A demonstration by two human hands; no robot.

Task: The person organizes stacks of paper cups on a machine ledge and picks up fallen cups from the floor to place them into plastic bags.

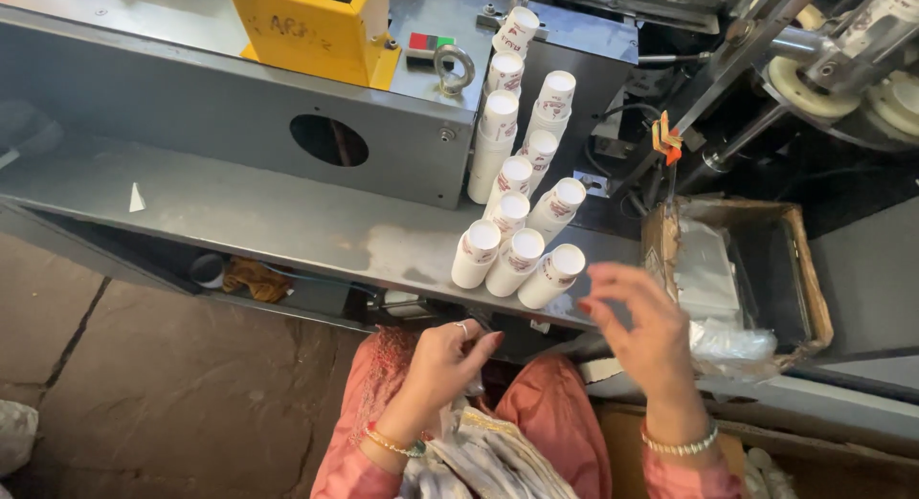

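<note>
Left hand: the left hand (pixel 448 360) is curled loosely near the lap, fingers bent inward; whether it grips anything cannot be told.
Right hand: the right hand (pixel 639 325) is raised with fingers spread, released and grasping nothing, just beside the nearest cups.
Cups: stacks of white paper cups (pixel 518 207) lie in rows on the grey metal shelf (pixel 249 212), leaning up against the machine housing (pixel 220 107).
Box: a cardboard box (pixel 802 269) with clear plastic bags (pixel 732 346) sits to the right of the shelf.
Yellow part: a yellow block (pixel 306 30) stands atop the machine.
</note>
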